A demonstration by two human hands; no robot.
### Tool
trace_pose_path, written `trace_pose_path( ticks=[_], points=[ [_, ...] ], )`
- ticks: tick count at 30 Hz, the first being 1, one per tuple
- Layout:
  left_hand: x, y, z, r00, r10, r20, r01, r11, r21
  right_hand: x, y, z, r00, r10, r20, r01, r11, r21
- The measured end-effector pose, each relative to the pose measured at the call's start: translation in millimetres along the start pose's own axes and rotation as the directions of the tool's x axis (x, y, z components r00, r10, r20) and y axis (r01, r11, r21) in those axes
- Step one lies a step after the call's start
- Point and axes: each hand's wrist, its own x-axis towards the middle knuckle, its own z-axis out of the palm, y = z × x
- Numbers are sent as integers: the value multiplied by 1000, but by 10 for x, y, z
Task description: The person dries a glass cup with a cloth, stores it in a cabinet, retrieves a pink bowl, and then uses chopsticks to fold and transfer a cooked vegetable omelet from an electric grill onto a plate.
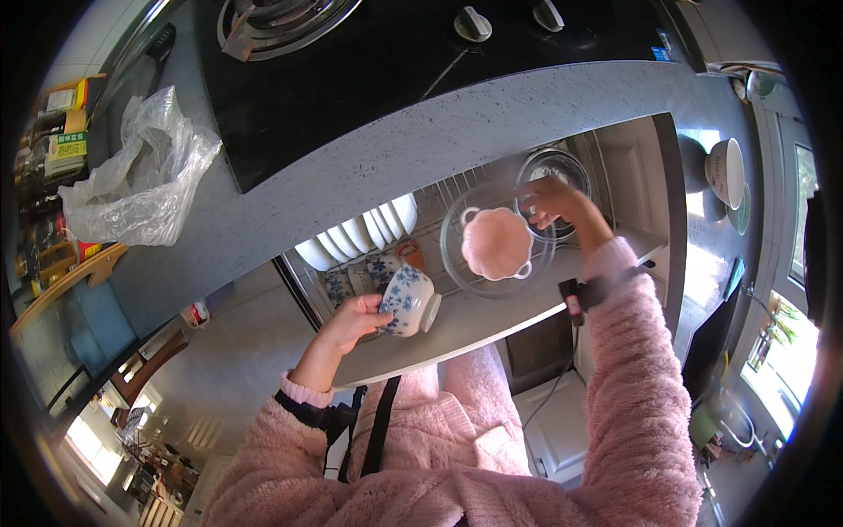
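Note:
My left hand (352, 323) grips the rim of a white bowl with blue flowers (405, 303), tilted on its side above the open drawer (461, 323). At the drawer's right side, my right hand (550, 201) has its fingers bent over the edge of a clear glass bowl (454, 263); whether they grip it I cannot tell. A pink scalloped bowl with two small handles (497, 244) sits inside the glass bowl. Partly under my right hand is another round bowl (579, 171), which looks like glass or metal.
White plates (359, 230) stand on edge in the drawer's rack, beside more blue-flowered bowls (339, 286). Above the drawer runs a grey countertop (395, 151) with a black gas hob (369, 85). A crumpled plastic bag (145, 178) lies left; a white bowl (726, 172) stands right.

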Motion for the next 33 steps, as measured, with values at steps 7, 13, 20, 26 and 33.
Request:
trace_pose_path(
  ticks=[7, 13, 20, 26, 33],
  points=[
    [683, -156, 59, 997, 40, -73, -60, 950, -306, -1299, 157, -397, 986, -57, -159, 111, 928, 356],
    [1097, -310, -6, 961, -13, -277, -67, 958, -279, -1950, 649, -353, 932, -73, -355, 264, 807, 528],
    [1223, -452, -99, 920, -21, -392, -51, 984, -173, -2452, 1115, 34, 870, -30, -492, 413, 588, 695],
    [1200, -240, -86, 876, 180, -447, 239, 644, 727, -2716, 1332, 184, 823, 40, -566, 496, 435, 752],
    [925, 945, 1353, 968, 241, -69, -62, 498, 865, -3047, 1780, 105, 811, 27, -585, 534, 375, 758]
  ],
)
